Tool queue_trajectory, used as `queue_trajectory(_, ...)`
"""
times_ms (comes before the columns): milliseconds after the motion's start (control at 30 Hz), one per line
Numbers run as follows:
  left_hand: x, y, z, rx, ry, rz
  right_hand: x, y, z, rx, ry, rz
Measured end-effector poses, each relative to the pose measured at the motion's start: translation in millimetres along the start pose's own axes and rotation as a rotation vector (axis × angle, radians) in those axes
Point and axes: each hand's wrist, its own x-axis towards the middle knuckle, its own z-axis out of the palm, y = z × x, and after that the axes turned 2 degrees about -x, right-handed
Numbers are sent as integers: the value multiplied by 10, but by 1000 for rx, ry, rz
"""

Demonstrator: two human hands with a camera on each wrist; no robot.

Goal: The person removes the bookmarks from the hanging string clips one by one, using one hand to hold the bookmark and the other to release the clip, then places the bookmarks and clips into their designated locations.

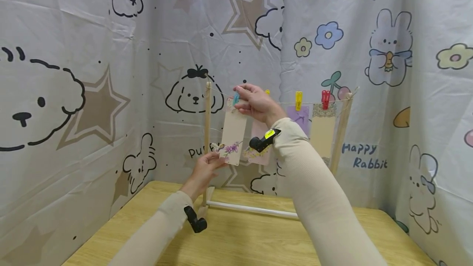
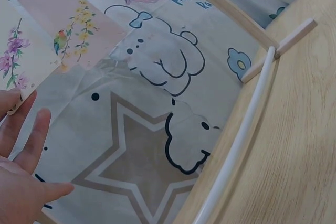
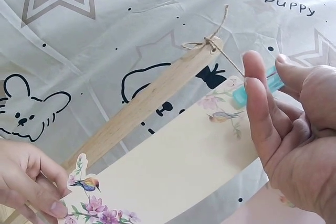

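Right now, just beside the left post [image 1: 207, 126], your left hand [image 1: 205, 170] is pinching the cream card [image 1: 233, 132] by its lower left corner. At the card's top, your right hand [image 1: 259, 104] is gripping the blue clip [image 1: 236, 99] between thumb and fingers, near the string [image 3: 229, 60]; I cannot tell whether the clip is biting both. Farther right, the pink card [image 1: 260, 128], purple card [image 1: 301, 116] and tan card [image 1: 322, 134] are already hanging, so three look done; only securing the cream one and letting go seem to be remaining.
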Motion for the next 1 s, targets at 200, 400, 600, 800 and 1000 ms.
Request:
queue_trajectory(200, -12, 17, -8, -6, 6, 16, 18, 2, 50, 23, 37, -17)
queue_trajectory(400, -14, 31, -20, -13, 8, 16, 32, 37, 67, 25, 80, -35)
queue_trajectory(600, -13, 29, -17, -16, 17, 10, 47, 55, 101, 80, 144, -52)
queue_trajectory(800, -14, 28, -19, -13, 21, 7, 60, 54, 144, 125, 211, -84)
queue_trajectory(1000, -3, 46, -16, -9, 16, 14, 75, 41, 140, 126, 256, -99)
